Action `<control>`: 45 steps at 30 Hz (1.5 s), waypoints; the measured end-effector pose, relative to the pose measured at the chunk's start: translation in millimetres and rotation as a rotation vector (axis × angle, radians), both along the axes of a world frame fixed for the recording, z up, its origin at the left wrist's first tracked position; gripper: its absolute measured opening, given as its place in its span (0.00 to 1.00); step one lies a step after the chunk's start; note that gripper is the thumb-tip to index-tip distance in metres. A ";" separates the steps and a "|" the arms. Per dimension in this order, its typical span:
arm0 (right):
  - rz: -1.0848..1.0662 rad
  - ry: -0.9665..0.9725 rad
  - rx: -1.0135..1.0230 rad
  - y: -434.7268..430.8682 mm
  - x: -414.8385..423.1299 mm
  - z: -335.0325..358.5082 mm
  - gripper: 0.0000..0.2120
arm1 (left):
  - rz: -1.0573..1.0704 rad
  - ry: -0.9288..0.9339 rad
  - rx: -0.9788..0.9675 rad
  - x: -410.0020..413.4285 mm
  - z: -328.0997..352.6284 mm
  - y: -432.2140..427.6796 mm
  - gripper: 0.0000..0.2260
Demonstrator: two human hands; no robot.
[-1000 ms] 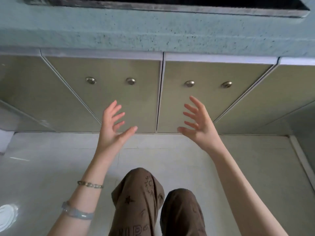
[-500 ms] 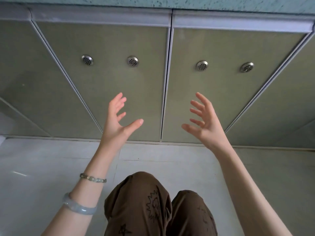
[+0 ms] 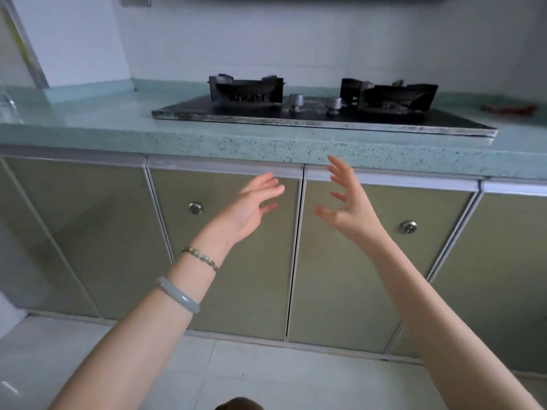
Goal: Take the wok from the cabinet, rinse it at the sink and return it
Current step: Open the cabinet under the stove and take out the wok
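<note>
- Countertop [image 3: 88, 125]: pale green speckled stone, spans the frame from 9 to 3 o'clock; white tiled wall [image 3: 296, 39] behind it at 12 o'clock.
- Gas hob [image 3: 310, 116]: black glass, set into the countertop at 12 to 1 o'clock. Left burner [image 3: 245, 88] and right burner [image 3: 387, 94] have two metal knobs [image 3: 296, 100] between them.
- Cabinet [image 3: 88, 232] under the countertop: olive-green doors in pale frames, all shut. Left middle door [image 3: 260, 276] and right middle door [image 3: 349, 291] meet at frame centre. Each shows a round metal vent disc [image 3: 195, 208].
- Floor [image 3: 266, 374]: light tiles, 6 o'clock.
- Wok: not visible; the shut cabinet doors hide whatever is inside.
- Clear object [image 3: 7, 108] at 9 o'clock: cut off by the frame edge, cannot identify.
- Red item [image 3: 509, 109] on the countertop at 2 o'clock: blurred, cannot identify.
- Brown-clad knee [image 3: 239, 403] at 6 o'clock: mostly cut off.
- Left hand [image 3: 248, 213]: fingers straight and spread, nothing held, raised before the upper part of the left middle door. Beaded bracelet [image 3: 201, 258] and pale bangle [image 3: 177, 294] on the wrist.
- Right hand [image 3: 349, 208]: fingers spread and slightly bent, nothing held, raised before the right middle door, fingertips overlapping the countertop edge.
- Contact between either hand and the doors: cannot tell.
</note>
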State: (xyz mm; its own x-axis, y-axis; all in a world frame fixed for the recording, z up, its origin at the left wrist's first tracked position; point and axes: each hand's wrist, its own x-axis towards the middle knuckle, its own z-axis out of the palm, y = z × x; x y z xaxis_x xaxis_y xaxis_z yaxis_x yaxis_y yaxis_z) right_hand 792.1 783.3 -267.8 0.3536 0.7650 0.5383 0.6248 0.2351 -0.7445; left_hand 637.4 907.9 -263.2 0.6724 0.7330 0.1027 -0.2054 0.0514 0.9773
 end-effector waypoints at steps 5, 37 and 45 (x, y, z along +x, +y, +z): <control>-0.027 -0.160 -0.018 5.1 12.8 4.3 0.42 | 0.025 -0.166 -0.323 29.6 9.0 -2.4 0.23; 0.487 -0.407 0.021 30.1 -137.9 3.8 0.32 | 0.199 -0.044 -0.443 -166.8 27.5 -88.4 0.30; 0.637 -0.573 0.018 48.2 -227.1 4.4 0.37 | 0.536 0.230 -0.080 -269.5 35.0 -90.7 0.15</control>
State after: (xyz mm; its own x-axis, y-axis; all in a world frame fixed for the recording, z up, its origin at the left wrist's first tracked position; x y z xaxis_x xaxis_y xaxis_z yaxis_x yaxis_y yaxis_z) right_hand 565.0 831.5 -263.4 -0.4710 0.7153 0.5163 0.6482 0.6776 -0.3474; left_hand 368.0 817.2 -228.1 0.2046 0.9762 -0.0720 -0.0062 0.0749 0.9972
